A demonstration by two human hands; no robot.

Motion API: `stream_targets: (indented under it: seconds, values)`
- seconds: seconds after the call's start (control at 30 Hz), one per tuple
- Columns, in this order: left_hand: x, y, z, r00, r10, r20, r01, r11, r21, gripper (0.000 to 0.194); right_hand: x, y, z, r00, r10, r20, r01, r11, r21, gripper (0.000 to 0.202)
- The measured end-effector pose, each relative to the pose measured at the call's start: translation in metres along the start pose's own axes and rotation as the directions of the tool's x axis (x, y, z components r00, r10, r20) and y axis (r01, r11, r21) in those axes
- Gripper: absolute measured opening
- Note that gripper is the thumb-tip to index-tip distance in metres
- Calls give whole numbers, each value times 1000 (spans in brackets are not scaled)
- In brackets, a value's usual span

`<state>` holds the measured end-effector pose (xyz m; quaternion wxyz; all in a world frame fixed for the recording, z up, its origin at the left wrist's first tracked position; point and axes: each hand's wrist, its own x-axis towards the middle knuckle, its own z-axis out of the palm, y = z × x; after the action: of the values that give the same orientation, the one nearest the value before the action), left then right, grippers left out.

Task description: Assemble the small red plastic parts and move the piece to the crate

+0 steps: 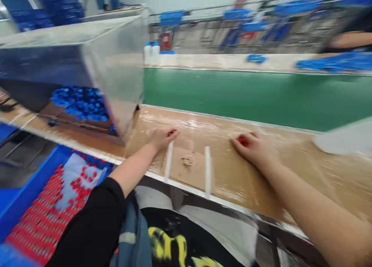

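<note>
My left hand (165,138) is over the cardboard-covered bench top (226,174), its fingers curled together. Whatever it may hold is hidden. Farther right, my right hand (255,149) is closed around a small red piece (242,141), only part of which shows between thumb and fingers. Two white tape strips (208,170) run across the cardboard between the hands. To the left of my left arm, a blue crate (55,158) contains many small red pieces (43,216), some in rows and some loose on a white sheet.
A clear-walled box (119,65) at the left shelters a heap of small blue pieces (83,102). Beyond the bench runs a green conveyor belt (247,96). Blue items (334,62) lie along its far side, near another person's arm (351,39). A white sheet (348,137) lies at right.
</note>
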<state>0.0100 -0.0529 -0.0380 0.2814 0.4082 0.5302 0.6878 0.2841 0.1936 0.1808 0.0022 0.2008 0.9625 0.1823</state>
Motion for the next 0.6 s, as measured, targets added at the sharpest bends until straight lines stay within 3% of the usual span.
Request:
stream_targets:
  seconds: [0.1,0.13,0.17,0.2,0.23,0.27,0.3,0.33,0.37,0.4,0.43,0.47,0.5,0.53,0.57,0.6]
  values:
    - [-13,19,-10,991,-129,-27,124,981,-146,45,1,-20,-13,993,86,76,-87,996,2,43]
    - [-22,32,-16,989,-143,-27,133,962,-238,49,2,-33,-25,961,198,192,-203,979,7,33]
    - [-36,46,-24,991,-130,-10,121,945,-304,52,3,-47,-37,840,409,357,-405,910,-92,37]
    - [-53,61,-34,986,-162,27,163,937,-310,52,4,-62,-50,722,507,470,-515,848,-125,42]
    - [-75,75,-43,980,-199,14,192,920,-342,51,3,-75,-62,677,542,497,-557,820,-134,44]
    - [-100,87,-52,986,-167,-2,153,908,-390,51,1,-88,-71,630,591,503,-603,781,-162,44]
    - [-128,97,-59,992,-127,-12,113,919,-378,48,-3,-99,-79,612,637,469,-654,741,-153,42]
    - [-158,105,-64,992,-127,-19,114,940,-321,45,-9,-111,-85,633,664,398,-699,711,-73,38]
    - [-189,111,-66,988,-157,-4,149,942,-300,40,-17,-125,-90,628,720,297,-759,650,29,35]
    - [-219,114,-64,966,-251,55,256,919,-299,40,-27,-142,-94,627,753,199,-778,591,212,21]
    - [-248,116,-59,913,-371,171,408,821,-399,45,-36,-164,-97,665,727,170,-721,567,398,26]
    - [-274,116,-53,795,-553,251,572,544,-613,54,-45,-192,-99,697,691,190,-675,543,500,35]
    - [-295,115,-46,684,-673,283,606,306,-734,60,-53,-225,-100,635,693,341,-700,328,635,44]
    - [-313,112,-40,570,-763,306,562,90,-822,53,-58,-264,-99,625,591,510,-706,149,693,55]
    - [-328,108,-35,444,-814,374,474,-141,-869,43,-60,-307,-98,592,456,665,-742,-12,670,67]
    - [-339,104,-33,350,-815,462,381,-327,-865,38,-58,-352,-95,508,330,796,-771,-237,591,75]
